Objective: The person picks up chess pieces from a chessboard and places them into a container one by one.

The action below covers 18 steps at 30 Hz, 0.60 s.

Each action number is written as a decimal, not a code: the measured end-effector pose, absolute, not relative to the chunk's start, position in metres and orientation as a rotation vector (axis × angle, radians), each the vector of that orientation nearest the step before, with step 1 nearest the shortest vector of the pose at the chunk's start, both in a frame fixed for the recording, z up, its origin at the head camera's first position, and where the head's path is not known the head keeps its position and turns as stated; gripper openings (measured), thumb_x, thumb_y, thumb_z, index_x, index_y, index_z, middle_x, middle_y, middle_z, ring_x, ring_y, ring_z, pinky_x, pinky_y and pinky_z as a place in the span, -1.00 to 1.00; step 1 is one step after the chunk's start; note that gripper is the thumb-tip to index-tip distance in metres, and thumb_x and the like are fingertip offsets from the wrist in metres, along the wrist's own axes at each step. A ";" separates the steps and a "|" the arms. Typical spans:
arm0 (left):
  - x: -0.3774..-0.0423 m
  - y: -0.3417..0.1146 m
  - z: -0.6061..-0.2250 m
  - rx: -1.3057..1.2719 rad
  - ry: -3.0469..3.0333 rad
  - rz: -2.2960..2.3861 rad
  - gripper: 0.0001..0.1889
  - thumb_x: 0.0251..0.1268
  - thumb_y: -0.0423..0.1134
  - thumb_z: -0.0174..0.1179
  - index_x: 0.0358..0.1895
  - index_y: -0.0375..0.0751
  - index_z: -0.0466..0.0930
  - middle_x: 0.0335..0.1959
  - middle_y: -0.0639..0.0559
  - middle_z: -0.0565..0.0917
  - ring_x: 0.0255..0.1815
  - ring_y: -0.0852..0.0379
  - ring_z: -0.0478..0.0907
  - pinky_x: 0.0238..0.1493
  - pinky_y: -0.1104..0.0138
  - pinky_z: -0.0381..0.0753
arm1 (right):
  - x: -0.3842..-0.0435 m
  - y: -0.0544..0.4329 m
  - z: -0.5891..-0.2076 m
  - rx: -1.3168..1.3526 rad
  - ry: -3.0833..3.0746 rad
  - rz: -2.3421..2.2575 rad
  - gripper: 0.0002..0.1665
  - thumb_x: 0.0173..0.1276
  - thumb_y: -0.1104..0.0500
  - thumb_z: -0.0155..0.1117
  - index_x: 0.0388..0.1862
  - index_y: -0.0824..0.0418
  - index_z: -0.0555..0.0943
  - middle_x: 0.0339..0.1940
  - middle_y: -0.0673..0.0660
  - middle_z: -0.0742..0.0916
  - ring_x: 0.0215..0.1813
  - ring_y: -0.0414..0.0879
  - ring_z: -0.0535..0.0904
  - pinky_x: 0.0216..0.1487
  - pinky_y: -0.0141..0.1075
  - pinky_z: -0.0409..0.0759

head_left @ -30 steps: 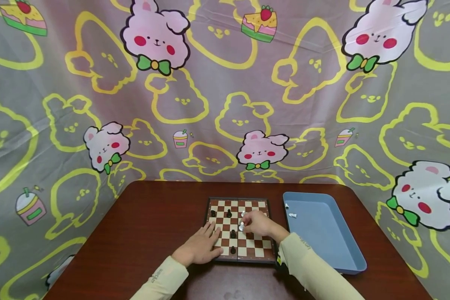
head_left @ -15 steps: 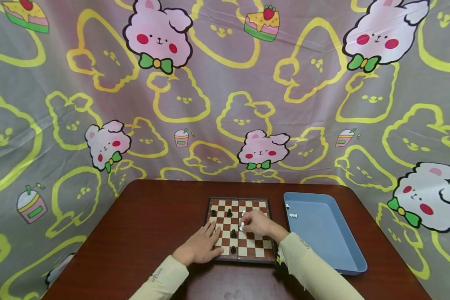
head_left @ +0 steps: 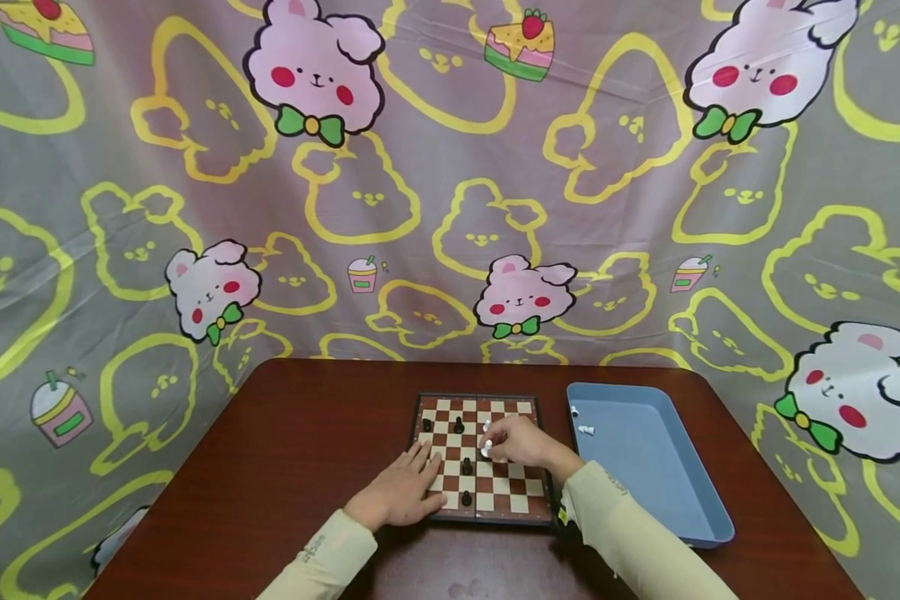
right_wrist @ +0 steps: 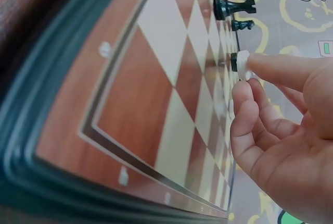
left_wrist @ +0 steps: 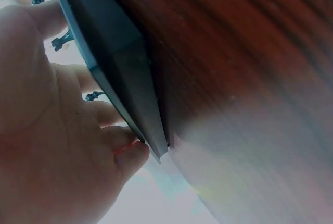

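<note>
White chess piece [head_left: 487,447]: pinched by right hand [head_left: 525,442] near the centre of chessboard [head_left: 506,504]. Black rook [right_wrist: 234,8]: upright on board. Left hand [head_left: 400,492]: released, fingers extended, resting on board's 9 o'clock side. Blue tray [head_left: 645,475]: on worktop [head_left: 307,433], 3 o'clock of board, containing white chessmen [head_left: 587,430].

Chessboard [head_left: 498,492] is set around the middle of the table [head_left: 322,425], tray [head_left: 645,467] parked to its right. Two spare pieces [head_left: 586,430] are left in the tray, far end, near the left wall. Four standing pieces [head_left: 459,425] are seen on the board's left half, and its left edge is covered by the left hand [head_left: 401,492]. On the right half, one pinched piece [head_left: 487,448] is held by the right hand [head_left: 523,442]. A curtain [head_left: 435,167] is hung behind.
</note>
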State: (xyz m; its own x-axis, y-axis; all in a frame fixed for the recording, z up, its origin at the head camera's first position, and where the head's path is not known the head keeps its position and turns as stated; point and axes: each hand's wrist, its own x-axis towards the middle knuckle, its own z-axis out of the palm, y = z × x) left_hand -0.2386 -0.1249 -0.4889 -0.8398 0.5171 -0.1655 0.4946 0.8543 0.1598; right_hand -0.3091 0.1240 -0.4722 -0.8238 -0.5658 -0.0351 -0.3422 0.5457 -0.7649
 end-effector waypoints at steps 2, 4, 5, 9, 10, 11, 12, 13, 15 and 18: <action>-0.239 -0.125 -0.488 0.782 2.827 0.166 -0.26 0.41 0.20 -0.13 0.47 -0.22 0.09 0.49 -0.22 -0.02 0.49 -0.15 -0.12 0.41 0.08 0.02 | -0.309 0.126 -0.469 -0.765 2.507 -1.147 -0.89 0.28 0.33 0.27 -0.28 0.22 0.71 -0.48 0.04 0.69 -0.54 -0.18 0.44 -0.52 -0.32 0.41; -0.239 -0.125 -0.488 0.784 2.824 0.166 -0.26 0.41 0.20 -0.13 0.47 -0.23 0.08 0.49 -0.22 -0.02 0.49 -0.15 -0.12 0.41 0.08 0.02 | -0.310 0.128 -0.466 -0.777 2.527 -1.131 -0.89 0.28 0.31 0.28 -0.27 0.22 0.72 -0.41 0.03 0.70 -0.50 -0.19 0.45 -0.50 -0.32 0.42; -0.239 -0.126 -0.488 0.784 2.823 0.166 -0.26 0.41 0.20 -0.13 0.47 -0.22 0.08 0.49 -0.22 -0.03 0.49 -0.15 -0.12 0.41 0.08 0.02 | -0.310 0.129 -0.465 -0.786 2.540 -1.122 -0.89 0.27 0.30 0.29 -0.26 0.22 0.72 -0.34 0.03 0.71 -0.46 -0.20 0.46 -0.49 -0.32 0.42; -0.239 -0.126 -0.488 0.783 2.820 0.170 -0.25 0.41 0.21 -0.14 0.48 -0.22 0.08 0.49 -0.22 -0.03 0.49 -0.15 -0.13 0.41 0.07 0.02 | -0.311 0.133 -0.460 -0.792 2.579 -1.096 -0.89 0.25 0.28 0.32 -0.26 0.20 0.73 -0.16 0.05 0.71 -0.33 -0.20 0.52 -0.42 -0.31 0.47; -0.239 -0.126 -0.488 0.780 2.819 0.171 -0.25 0.41 0.21 -0.13 0.48 -0.22 0.08 0.50 -0.22 -0.03 0.49 -0.15 -0.13 0.41 0.07 0.03 | -0.311 0.134 -0.459 -0.793 2.586 -1.090 -0.90 0.25 0.28 0.32 -0.26 0.20 0.73 -0.14 0.04 0.71 -0.30 -0.20 0.54 -0.39 -0.31 0.48; -0.239 -0.125 -0.488 0.780 2.819 0.171 -0.25 0.41 0.21 -0.13 0.47 -0.22 0.08 0.49 -0.22 -0.02 0.49 -0.15 -0.12 0.41 0.07 0.03 | -0.311 0.135 -0.458 -0.793 2.590 -1.085 -0.90 0.25 0.27 0.32 -0.27 0.19 0.73 -0.14 0.03 0.71 -0.28 -0.20 0.55 -0.38 -0.31 0.49; -0.239 -0.125 -0.488 0.780 2.819 0.169 -0.25 0.40 0.22 -0.13 0.47 -0.22 0.08 0.49 -0.22 -0.02 0.49 -0.15 -0.12 0.41 0.07 0.03 | -0.311 0.136 -0.456 -0.792 2.589 -1.081 -0.91 0.25 0.26 0.32 -0.28 0.19 0.73 -0.16 0.01 0.71 -0.29 -0.19 0.56 -0.38 -0.30 0.50; -0.239 -0.125 -0.488 0.780 2.821 0.166 -0.25 0.40 0.22 -0.13 0.47 -0.22 0.08 0.49 -0.22 -0.02 0.49 -0.16 -0.12 0.40 0.07 0.03 | -0.311 0.138 -0.455 -0.790 2.590 -1.083 -0.91 0.25 0.26 0.32 -0.28 0.19 0.73 -0.18 0.00 0.72 -0.28 -0.19 0.57 -0.37 -0.30 0.51; -0.238 -0.125 -0.488 0.781 2.823 0.162 -0.25 0.40 0.22 -0.13 0.47 -0.22 0.09 0.49 -0.23 -0.01 0.49 -0.16 -0.12 0.40 0.07 0.04 | -0.311 0.141 -0.451 -0.788 2.598 -1.081 -0.91 0.27 0.24 0.32 -0.28 0.18 0.73 -0.22 -0.03 0.72 -0.29 -0.19 0.56 -0.37 -0.29 0.50; -0.238 -0.126 -0.487 0.782 2.826 0.157 -0.24 0.40 0.22 -0.12 0.47 -0.23 0.10 0.49 -0.23 -0.01 0.49 -0.16 -0.11 0.40 0.07 0.04 | -0.311 0.147 -0.444 -0.772 2.603 -1.087 -0.89 0.29 0.23 0.30 -0.25 0.19 0.73 -0.23 -0.05 0.70 -0.34 -0.17 0.52 -0.40 -0.28 0.47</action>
State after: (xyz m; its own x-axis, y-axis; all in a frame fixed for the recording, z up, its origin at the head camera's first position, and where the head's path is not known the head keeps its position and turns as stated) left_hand -0.2380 -0.1258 -0.4874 -0.8388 0.5181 -0.1675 0.4963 0.8540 0.1561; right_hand -0.3109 0.1470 -0.4442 -0.8388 -0.5444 0.0029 -0.3848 0.5891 -0.7106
